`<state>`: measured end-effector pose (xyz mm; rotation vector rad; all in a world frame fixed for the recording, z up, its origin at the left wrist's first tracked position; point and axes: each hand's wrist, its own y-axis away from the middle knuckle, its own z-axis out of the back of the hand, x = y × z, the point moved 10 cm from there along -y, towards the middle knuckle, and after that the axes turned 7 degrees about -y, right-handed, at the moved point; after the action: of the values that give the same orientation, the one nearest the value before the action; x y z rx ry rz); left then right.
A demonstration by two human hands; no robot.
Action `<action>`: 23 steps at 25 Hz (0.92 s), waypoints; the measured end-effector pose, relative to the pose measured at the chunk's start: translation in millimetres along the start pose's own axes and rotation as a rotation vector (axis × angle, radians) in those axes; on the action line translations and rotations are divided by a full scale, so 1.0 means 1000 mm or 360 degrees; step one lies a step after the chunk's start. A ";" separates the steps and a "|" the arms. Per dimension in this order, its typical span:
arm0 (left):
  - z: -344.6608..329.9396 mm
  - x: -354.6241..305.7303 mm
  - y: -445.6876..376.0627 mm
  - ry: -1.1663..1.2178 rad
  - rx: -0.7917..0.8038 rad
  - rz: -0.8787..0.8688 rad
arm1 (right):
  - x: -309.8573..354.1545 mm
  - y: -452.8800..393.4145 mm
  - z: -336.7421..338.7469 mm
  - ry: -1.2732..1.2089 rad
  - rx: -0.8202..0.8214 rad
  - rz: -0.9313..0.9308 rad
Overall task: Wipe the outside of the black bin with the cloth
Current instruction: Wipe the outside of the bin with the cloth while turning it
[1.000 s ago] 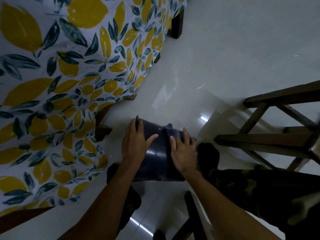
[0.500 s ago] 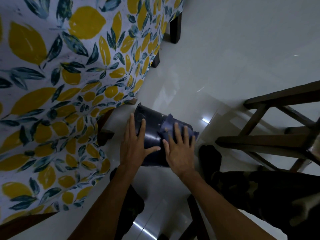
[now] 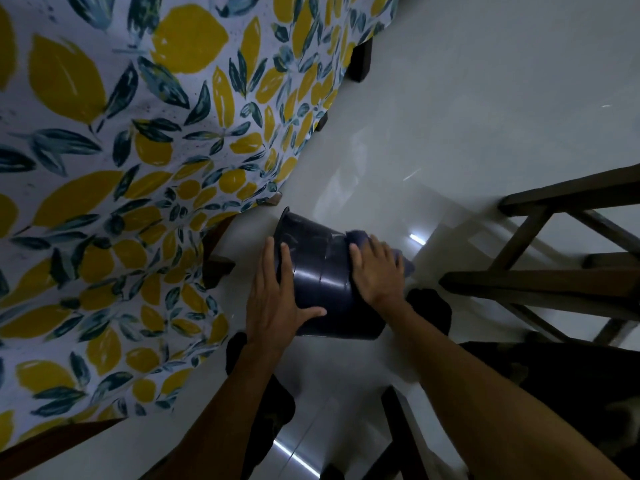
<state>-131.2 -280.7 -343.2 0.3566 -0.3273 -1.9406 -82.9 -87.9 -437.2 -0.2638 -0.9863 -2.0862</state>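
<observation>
A glossy black bin [image 3: 320, 271] lies tilted on the pale floor, its open rim pointing up and to the left. My left hand [image 3: 275, 299] grips its left side, fingers along the wall and thumb across the near end. My right hand [image 3: 375, 271] presses a dark blue cloth [image 3: 360, 237] flat against the bin's right side. Only the cloth's edges show past my fingers.
A table draped in a lemon-print cloth [image 3: 138, 202] fills the left, its dark leg [image 3: 216, 265] close to the bin. A dark wooden chair frame [image 3: 540, 282] stands at the right. My dark socks [image 3: 429, 310] and camouflage trousers [image 3: 554, 382] sit near the bin.
The bin has turned and tilted, its rim now pointing up-left. My right hand slid the cloth from the top of the bin to its right side. My left hand shifted lower on the left side.
</observation>
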 end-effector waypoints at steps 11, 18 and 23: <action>-0.002 0.003 0.001 0.0043 -0.0014 -0.0005 | 0.070 -0.003 -0.014 -0.0007 0.0039 0.0436; -0.007 0.003 0.000 0.0020 0.0022 0.0029 | 0.017 0.061 -0.008 0.0152 -0.0115 0.0275; -0.007 0.006 0.002 0.0058 -0.0112 -0.0077 | 0.077 0.064 -0.030 0.0133 -0.0004 0.0609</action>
<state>-128.7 -287.8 -349.7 0.3565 -0.2279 -1.9853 -82.2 -178.2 -384.0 -0.3355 -0.8115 -1.7359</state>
